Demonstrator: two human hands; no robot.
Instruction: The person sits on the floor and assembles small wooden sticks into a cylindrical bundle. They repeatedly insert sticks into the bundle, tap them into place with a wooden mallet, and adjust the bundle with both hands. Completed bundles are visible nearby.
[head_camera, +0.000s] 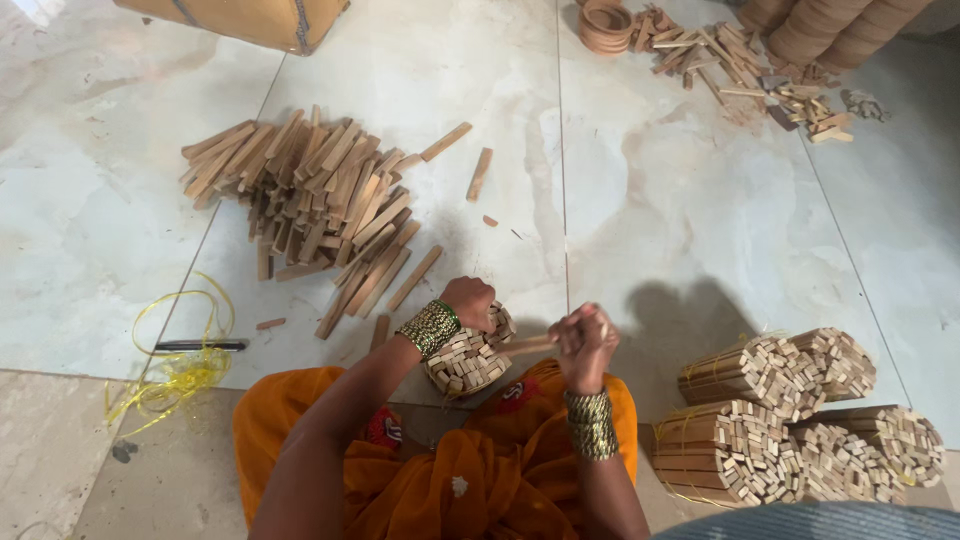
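Hands (525, 325) on stick bundle (468, 358)

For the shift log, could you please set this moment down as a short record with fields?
Setting: pale tiled floor, person seated in orange cloth
Left hand: grips a round bundle of wooden sticks on the lap
Right hand: closed on a single stick at the bundle's end
Loose pile: on the floor ahead, to the left
Tied bundles: stacked at the right
Yellow string: at the left, beside a dark tool
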